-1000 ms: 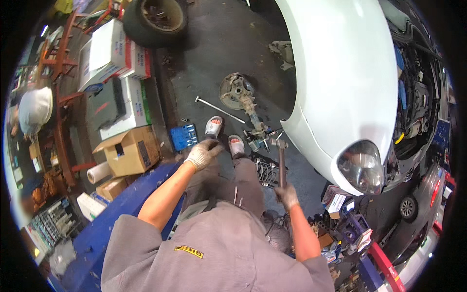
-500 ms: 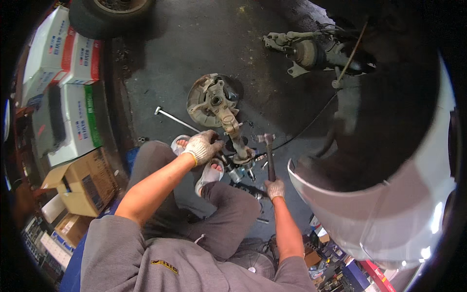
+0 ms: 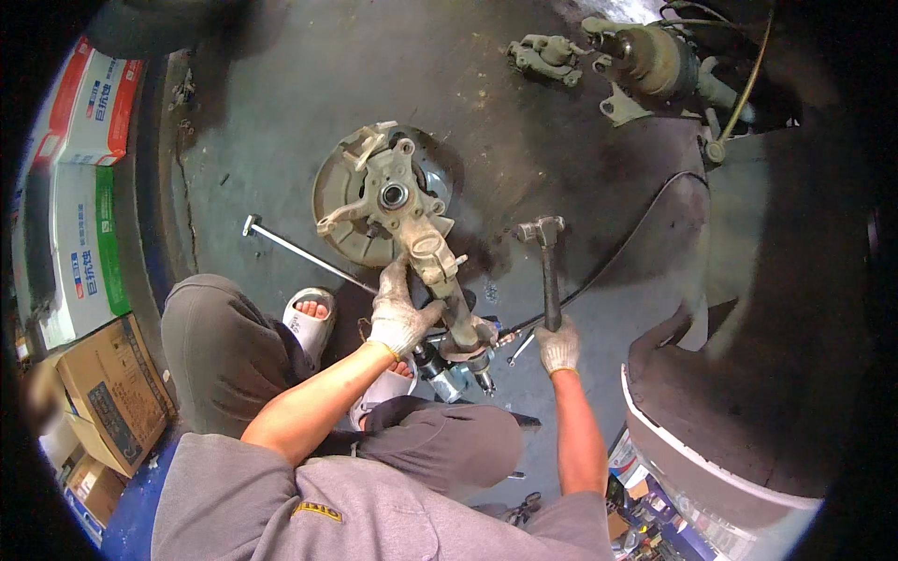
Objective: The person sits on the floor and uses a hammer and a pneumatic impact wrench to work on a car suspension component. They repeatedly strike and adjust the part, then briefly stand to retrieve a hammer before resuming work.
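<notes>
A steering knuckle with hub bore and backing plate point(image 3: 346, 192) lies on the floor, joined to a strut body point(image 3: 454, 299) pointing toward me. My left hand point(image 3: 400, 313), in a pale work glove, rests against the strut's left side just below the knuckle, fingers curled on it. My right hand point(image 3: 559, 341), also gloved, grips the dark handle of a hammer point(image 3: 540, 230) whose head is up, right of the strut. A silver breaker bar point(image 3: 304, 251) lies to the left, and a black and silver power tool point(image 3: 440, 376) sits below the strut.
The car's wheel arch point(image 3: 758, 393) fills the right, with an axle and suspension point(image 3: 655, 65) hanging above and a brake caliper point(image 3: 543, 58) beside them. Stacked white boxes point(image 3: 89, 234) and cardboard boxes point(image 3: 112, 393) line the left. My sandalled feet point(image 3: 309, 323) are beside the parts.
I have crouched lower and closer to the strut, the view now tilted onto it. My left hand moved onto the strut; the hammer stayed in my right hand.
</notes>
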Tool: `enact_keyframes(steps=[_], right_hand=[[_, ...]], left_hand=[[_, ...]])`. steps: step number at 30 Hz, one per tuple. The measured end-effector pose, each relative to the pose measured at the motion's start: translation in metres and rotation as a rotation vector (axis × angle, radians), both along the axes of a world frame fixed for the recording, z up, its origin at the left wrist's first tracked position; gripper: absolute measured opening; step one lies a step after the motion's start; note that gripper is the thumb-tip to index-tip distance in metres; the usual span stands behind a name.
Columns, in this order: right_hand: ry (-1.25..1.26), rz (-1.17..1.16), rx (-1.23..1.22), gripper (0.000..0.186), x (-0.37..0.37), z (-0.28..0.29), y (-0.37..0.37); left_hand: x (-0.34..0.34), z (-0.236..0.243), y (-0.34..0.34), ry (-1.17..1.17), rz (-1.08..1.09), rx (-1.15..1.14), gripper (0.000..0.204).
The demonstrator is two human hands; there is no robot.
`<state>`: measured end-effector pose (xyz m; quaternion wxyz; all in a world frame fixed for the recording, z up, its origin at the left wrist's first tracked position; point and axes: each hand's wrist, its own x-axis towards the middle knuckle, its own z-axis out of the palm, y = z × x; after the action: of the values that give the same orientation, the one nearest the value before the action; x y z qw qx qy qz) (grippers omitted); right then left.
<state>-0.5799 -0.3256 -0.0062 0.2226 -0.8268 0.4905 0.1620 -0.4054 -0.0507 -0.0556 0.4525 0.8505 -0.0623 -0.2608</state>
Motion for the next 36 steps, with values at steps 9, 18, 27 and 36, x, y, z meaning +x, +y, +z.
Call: enact_keyframes(steps=[9,18,27,36], right_hand=[[-0.093,0.021,0.118,0.044,-0.044,-0.037,-0.037],[0.064,0.193,-0.018,0.046,-0.030,-0.041,-0.006],[-0.121,-0.214,0.134,0.044,-0.026,-0.030,-0.049],[0.125,0.232,-0.030,0.044,-0.020,-0.020,-0.013]], left_hand=[[-0.001,-0.010,-0.005,-0.131,0.005,-0.058,0.096],[0.000,-0.013,-0.009,-0.179,-0.044,-0.032,0.101],[0.002,-0.013,-0.004,-0.182,-0.088,-0.066,0.100],[0.000,-0.015,-0.009,-0.159,-0.097,-0.042,0.100]])
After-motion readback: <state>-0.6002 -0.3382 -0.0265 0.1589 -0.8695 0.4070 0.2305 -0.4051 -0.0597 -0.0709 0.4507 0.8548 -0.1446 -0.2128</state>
